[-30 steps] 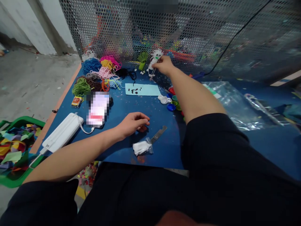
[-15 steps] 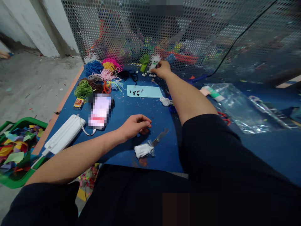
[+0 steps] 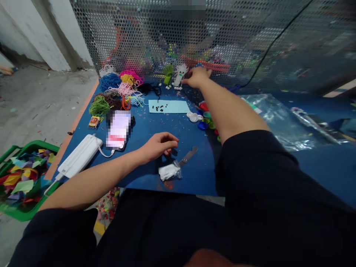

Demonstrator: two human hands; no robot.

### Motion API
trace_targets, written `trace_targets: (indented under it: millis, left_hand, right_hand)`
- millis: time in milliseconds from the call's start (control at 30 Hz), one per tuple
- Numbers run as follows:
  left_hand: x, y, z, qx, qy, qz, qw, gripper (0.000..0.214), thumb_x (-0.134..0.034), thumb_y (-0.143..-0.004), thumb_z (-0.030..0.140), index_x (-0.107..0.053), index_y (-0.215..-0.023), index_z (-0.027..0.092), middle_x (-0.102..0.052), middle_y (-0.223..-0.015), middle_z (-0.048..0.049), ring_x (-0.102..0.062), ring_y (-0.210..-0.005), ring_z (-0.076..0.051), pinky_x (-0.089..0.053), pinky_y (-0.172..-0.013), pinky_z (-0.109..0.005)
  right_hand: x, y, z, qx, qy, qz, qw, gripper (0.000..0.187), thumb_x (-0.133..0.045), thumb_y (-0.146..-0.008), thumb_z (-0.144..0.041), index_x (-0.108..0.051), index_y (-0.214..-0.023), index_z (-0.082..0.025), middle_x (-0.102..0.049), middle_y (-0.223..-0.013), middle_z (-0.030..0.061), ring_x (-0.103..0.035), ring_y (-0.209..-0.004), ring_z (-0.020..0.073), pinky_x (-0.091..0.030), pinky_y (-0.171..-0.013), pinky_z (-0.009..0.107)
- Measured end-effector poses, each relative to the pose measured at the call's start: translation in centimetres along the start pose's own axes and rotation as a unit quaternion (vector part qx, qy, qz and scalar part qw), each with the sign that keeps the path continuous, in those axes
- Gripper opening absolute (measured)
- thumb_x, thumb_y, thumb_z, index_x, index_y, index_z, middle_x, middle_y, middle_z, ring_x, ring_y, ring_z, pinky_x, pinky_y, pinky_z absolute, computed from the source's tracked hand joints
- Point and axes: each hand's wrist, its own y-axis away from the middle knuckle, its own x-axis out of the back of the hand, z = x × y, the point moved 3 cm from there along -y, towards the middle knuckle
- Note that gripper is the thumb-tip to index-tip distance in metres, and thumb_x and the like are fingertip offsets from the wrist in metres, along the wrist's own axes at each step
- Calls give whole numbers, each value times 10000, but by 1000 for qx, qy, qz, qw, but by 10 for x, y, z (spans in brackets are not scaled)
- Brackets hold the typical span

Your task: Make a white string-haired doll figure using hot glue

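Note:
A small white doll with stringy white hair point(image 3: 179, 77) stands upright by the mesh panel, beside a similar green doll point(image 3: 167, 76). My right hand point(image 3: 198, 78) is just to the right of the white doll, fingers apart, its thumb close to the doll's lower side; nothing shows in its grasp. Over the front of the table my left hand point(image 3: 160, 145) hangs loosely curved and holds nothing visible. Below it lie a white lump in clear plastic wrap point(image 3: 169, 171) and a flat metal blade point(image 3: 188, 157) touching the wrap.
Heaps of coloured yarn point(image 3: 122, 87), a phone point(image 3: 119, 129) and a white power bank point(image 3: 80, 156) occupy the left side. Black bits dot a light blue card point(image 3: 175, 106). Small coloured pots point(image 3: 204, 124) sit beneath my right forearm; a plastic bag point(image 3: 274, 115) lies right.
My right hand has come off the white doll and shifted slightly right, its fingers spreading. The doll stays standing. My left hand is almost still, and the view has tilted a little.

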Motion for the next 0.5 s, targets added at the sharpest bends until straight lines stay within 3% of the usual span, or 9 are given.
trace_targets:
  millis: [67,133,200,267,367,433,500]
  left_hand:
    - [-6,14,11,-82,-202,-90,972,510,-786,-935,494,-664,-1304,163,-712,-1180,-135,-686,-927,-201,-543,-822,-340]
    - [-14,28,18,-140,-407,-156,889,842,-887,-786,665,-631,-1415,168,-667,-1304,-184,-681,-1124,-328,-526,-962,-433]
    - [-21,37,20,-151,-547,-154,809,952,-894,-733,740,-621,-1416,134,-651,-1322,-216,-665,-1187,-405,-500,-1015,-492]
    - [-24,39,19,-129,-610,-124,772,824,-864,-810,682,-626,-1354,111,-684,-1259,-207,-684,-1156,-397,-506,-984,-475]
    - [-23,32,17,-106,-600,-108,786,489,-790,-928,470,-643,-1261,144,-736,-1163,-138,-713,-1087,-321,-516,-895,-396]
    - [-19,26,18,-134,-577,-93,800,347,-725,-949,398,-666,-1195,159,-743,-1128,-115,-711,-1044,-286,-512,-865,-371]
    - [-14,19,19,-175,-543,-64,819,324,-666,-955,376,-676,-1192,156,-743,-1104,-109,-705,-1001,-258,-516,-859,-361]
  right_hand:
    - [23,5,2,-36,90,-4,995,509,-853,-800,-464,-512,-630,-127,-654,-1424,339,-552,-1364,244,-201,-1245,625]
    - [49,15,-1,-2,144,-5,990,480,-853,-809,-430,-537,-635,-113,-671,-1426,300,-530,-1393,233,-183,-1249,579]
    - [76,31,-7,52,133,8,990,463,-846,-835,-418,-571,-661,-88,-717,-1373,246,-534,-1380,213,-220,-1225,536]
    - [98,60,-16,81,93,28,992,470,-835,-873,-428,-606,-714,-50,-744,-1319,208,-551,-1336,180,-270,-1191,475]
    - [115,130,-39,116,-9,83,990,335,-847,-927,-346,-697,-901,-48,-783,-1134,109,-624,-1121,121,-377,-1123,384]
    - [115,192,-60,164,-108,134,971,209,-768,-997,-303,-736,-1077,-112,-766,-1013,60,-652,-936,116,-477,-991,345]
    - [107,253,-81,223,-203,146,942,227,-688,-1031,-320,-704,-1205,-175,-740,-1010,50,-666,-874,140,-536,-847,326]
